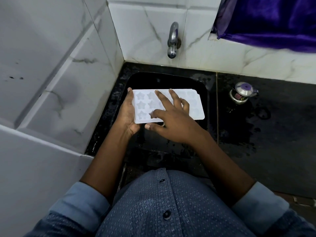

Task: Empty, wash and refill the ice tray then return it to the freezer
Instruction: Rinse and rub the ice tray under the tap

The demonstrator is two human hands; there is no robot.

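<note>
Ice tray held over the sink: my left hand grips its 9 o'clock edge; my right hand rests flat on top, fingers spread.

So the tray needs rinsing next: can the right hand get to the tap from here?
Probably yes. The right hand lies open on the ice tray, gripping nothing, while the left hand holds it. The tap is on the wall straight beyond, with nothing between.

You find no readable text; red label on steel pot, right of sink, too blurred.
</note>
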